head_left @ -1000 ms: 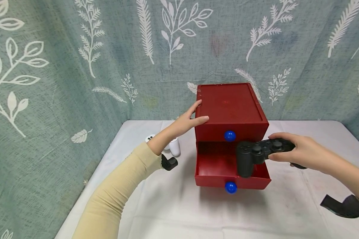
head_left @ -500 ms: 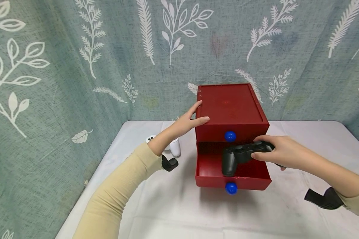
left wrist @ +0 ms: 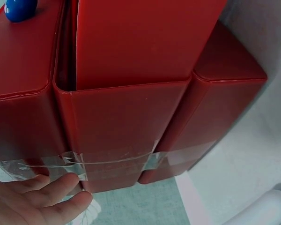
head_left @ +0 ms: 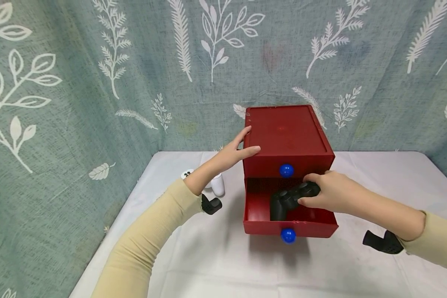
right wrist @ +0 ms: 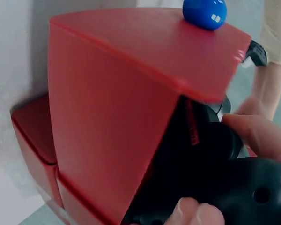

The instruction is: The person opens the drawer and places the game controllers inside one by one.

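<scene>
My right hand [head_left: 335, 191] grips a black game controller [head_left: 289, 199], whose far handle sits inside the pulled-out drawer [head_left: 258, 227] of a red drawer unit [head_left: 287, 130]. The right wrist view shows thumb and fingers around the controller [right wrist: 253, 187] at the drawer's side wall. Part of its near end is hidden behind the hand in the head view. My left hand [head_left: 232, 155] rests on the unit's top left edge, fingers spread. In the left wrist view the fingers of the left hand [left wrist: 42, 201] lie along the unit's side, near clear tape [left wrist: 112, 164].
A white game controller [head_left: 217, 184] lies on the white-covered table [head_left: 208, 265] left of the unit, partly hidden by the left forearm. A blue knob [head_left: 288, 236] sticks out from the drawer front, another blue knob [head_left: 286, 170] above. A patterned curtain [head_left: 208, 82] hangs behind.
My right hand has moved left and slightly down, carrying the black game controller from in front of the drawer's right side into the drawer. The left hand has stayed on the unit.
</scene>
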Demonstrator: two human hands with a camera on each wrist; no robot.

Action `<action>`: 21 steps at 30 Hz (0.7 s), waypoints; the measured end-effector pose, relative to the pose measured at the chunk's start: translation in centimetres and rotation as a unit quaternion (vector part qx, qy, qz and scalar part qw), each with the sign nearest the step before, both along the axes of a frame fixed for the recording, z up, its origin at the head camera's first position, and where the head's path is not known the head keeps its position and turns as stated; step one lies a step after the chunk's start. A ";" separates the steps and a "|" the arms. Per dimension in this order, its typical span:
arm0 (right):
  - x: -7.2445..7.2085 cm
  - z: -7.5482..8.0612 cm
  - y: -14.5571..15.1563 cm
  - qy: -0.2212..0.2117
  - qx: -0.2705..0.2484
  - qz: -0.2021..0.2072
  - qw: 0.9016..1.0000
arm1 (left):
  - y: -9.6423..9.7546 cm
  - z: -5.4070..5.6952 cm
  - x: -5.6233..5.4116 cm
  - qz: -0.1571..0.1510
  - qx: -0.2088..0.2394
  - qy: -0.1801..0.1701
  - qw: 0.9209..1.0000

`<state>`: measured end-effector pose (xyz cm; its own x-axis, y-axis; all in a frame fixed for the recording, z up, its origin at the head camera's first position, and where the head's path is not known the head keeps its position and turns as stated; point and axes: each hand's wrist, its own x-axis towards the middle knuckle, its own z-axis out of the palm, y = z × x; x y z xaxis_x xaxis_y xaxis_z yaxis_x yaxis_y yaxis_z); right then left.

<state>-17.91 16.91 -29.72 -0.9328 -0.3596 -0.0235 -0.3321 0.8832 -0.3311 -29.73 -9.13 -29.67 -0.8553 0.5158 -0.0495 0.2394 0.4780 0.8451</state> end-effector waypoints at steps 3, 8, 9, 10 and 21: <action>0.1 -0.2 -0.8 0.010 0.025 -0.009 1.000 | 0.0 0.0 0.0 -0.003 0.002 0.001 1.000; 0.4 -0.1 -1.9 0.007 0.060 -0.022 0.998 | 0.0 0.0 0.0 -0.004 0.003 0.004 1.000; 0.4 0.0 -2.0 0.001 0.064 -0.023 0.998 | 0.0 0.0 0.0 -0.004 0.002 0.004 1.000; 0.4 0.1 -2.2 -0.010 0.066 -0.022 0.998 | -0.1 0.0 0.0 -0.004 0.002 0.004 1.000; -0.4 -0.3 -2.5 -0.134 -0.015 0.026 0.991 | -0.1 0.0 0.0 -0.005 0.003 0.002 1.000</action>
